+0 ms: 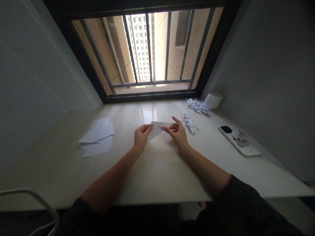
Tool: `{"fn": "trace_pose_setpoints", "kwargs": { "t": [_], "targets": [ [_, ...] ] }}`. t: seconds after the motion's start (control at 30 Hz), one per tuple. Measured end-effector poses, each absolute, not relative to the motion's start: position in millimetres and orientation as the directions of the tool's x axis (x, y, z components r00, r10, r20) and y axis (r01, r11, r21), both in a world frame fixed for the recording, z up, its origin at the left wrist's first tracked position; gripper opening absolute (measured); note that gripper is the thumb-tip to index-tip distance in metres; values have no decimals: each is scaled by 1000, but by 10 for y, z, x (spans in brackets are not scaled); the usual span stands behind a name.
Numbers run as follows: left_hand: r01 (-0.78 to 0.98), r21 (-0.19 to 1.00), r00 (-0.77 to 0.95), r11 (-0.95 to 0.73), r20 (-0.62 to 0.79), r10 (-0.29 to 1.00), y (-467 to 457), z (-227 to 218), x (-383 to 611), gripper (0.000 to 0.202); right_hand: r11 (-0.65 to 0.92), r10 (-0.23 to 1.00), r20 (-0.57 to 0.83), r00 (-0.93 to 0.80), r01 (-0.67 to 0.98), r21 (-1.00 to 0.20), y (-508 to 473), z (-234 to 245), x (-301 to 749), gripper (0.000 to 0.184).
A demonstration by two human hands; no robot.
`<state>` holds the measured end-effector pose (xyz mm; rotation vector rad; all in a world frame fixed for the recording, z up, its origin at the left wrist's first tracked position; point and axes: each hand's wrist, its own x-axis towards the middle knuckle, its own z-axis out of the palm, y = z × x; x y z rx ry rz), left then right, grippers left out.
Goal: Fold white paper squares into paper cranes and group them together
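Observation:
A white sheet of paper (156, 129), folded to a triangle, is held up between my two hands over the pale sill. My left hand (142, 136) pinches its left corner, thumb on top. On the other side my right hand (177, 132) grips the right part between thumb and fingers, with the index finger raised. Just beyond my right hand lie small folded paper pieces (190, 124). More folded paper pieces (199, 107) are heaped farther back. Off to the left, several loose paper sheets (98, 132) overlap in a pile.
A white roll (213, 101) stands in the back right corner. A phone (238, 141) with a round grip lies face down at the right. Behind the sill (152, 177) is a barred window (147, 52). A pale cable (29, 191) curves at the lower left.

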<state>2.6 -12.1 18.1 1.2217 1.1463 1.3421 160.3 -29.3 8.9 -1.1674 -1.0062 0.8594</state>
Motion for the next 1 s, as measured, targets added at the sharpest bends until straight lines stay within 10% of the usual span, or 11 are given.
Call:
{"fn": "trace_pose_setpoints", "kwargs": {
  "t": [0.37,1.0],
  "targets": [
    [-71,976,-42,-208,205,978,-225,72,159,22,62,992,39,124,-181,-982,-365,8,1438,31],
    [-96,974,-129,-207,194,973,-268,119,182,19,-32,989,-30,147,8,-999,-286,4,1495,46]
  ]
}}
